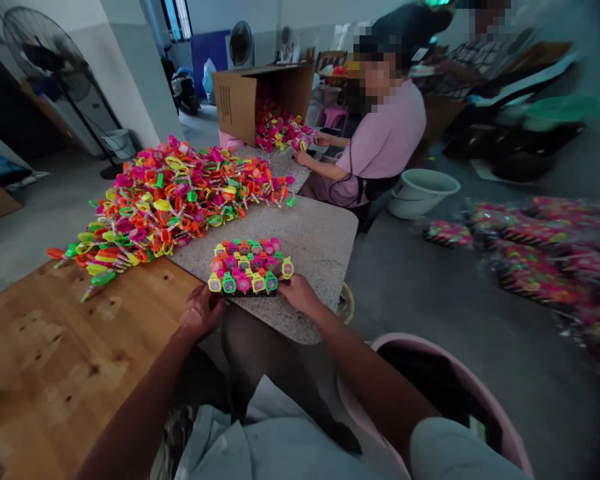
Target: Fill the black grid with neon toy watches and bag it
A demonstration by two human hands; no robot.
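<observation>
A compact block of bright toy watches [243, 265] stands in rows on a black tray [253, 293], at the near edge of the grey stone-look table. My left hand [200, 312] is at the tray's near left corner, fingers curled against it. At the right end, my right hand [299, 293] has its fingers closed just under a yellow toy watch [287, 268] that juts out from the rows; its fingertips are partly hidden. Behind and to the left spreads a large heap of loose toy watches [180, 193] in pink, orange, yellow and green.
A wooden tabletop [95, 347] adjoins the grey table [310, 233] on the left. Beyond, a tipped cardboard box [237, 107] spills more watches beside a seated person [393, 133]. A pink tub [510, 427] stands by my right arm. Wrapped packs [545, 267] and a white bucket [423, 193] are on the floor.
</observation>
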